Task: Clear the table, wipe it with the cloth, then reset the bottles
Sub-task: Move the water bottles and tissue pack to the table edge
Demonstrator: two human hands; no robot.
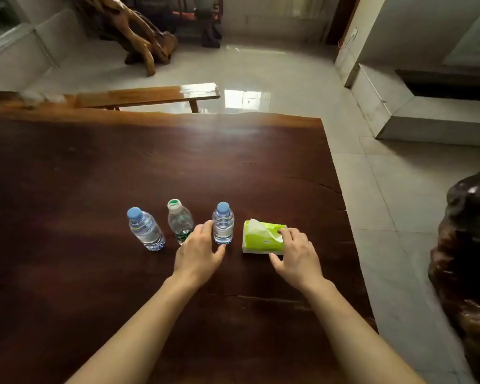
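1. We see a wide dark reddish-brown wooden bench (122,167), and both of our bare forearms reach over it from the near edge.
2. Three small clear plastic water bottles stand upright in a row on the bench. The left bottle with a blue cap (145,229) stands a little apart, the middle bottle with a white and green cap (179,220) is next, and the right bottle with a blue cap (223,223) is near the tissues.
3. A soft lime-green tissue pack (263,237) with a white sheet coming out of its top lies on the bench, just beside the right bottle.
4. Our left hand (198,252) is open wide around the right bottle. The fingers touch its left side and the thumb reaches toward its base, but the hand is not closed on it. This hand also covers the lower part of the middle bottle.
5. Our right hand (297,253) rests on the right end of the tissue pack, with the fingertips on its top and the thumb spread at the near edge. We cannot tell whether it grips the pack.
6. Behind the bench, a long narrow light-brown wooden seat (147,95) stands on the shiny tiled floor (261,67).
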